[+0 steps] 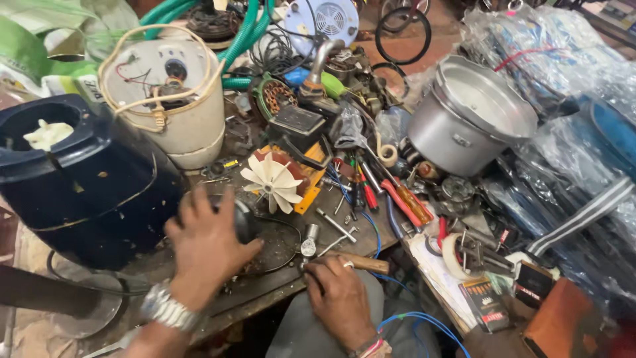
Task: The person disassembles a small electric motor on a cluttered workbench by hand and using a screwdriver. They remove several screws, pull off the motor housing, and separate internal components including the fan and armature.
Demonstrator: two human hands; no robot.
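On the bench, right hand [339, 296] fingers clench a wooden handle [363, 263]; left hand [207, 244] fingers cup a black motor [244, 219].

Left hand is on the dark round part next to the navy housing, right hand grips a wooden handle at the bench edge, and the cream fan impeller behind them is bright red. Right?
Not quite. In the head view the fan impeller is cream-white, not red. The rest holds: the left hand rests on the dark round part beside the navy housing, and the right hand grips the wooden handle.

At nine o'clock sits a dark navy blue housing [86, 185]; at eleven, a cream drum [173, 99] ringed by beige cord. A white fan [273, 179] lies centre, green hose [245, 30] at twelve, a silver pot [467, 116] at two.
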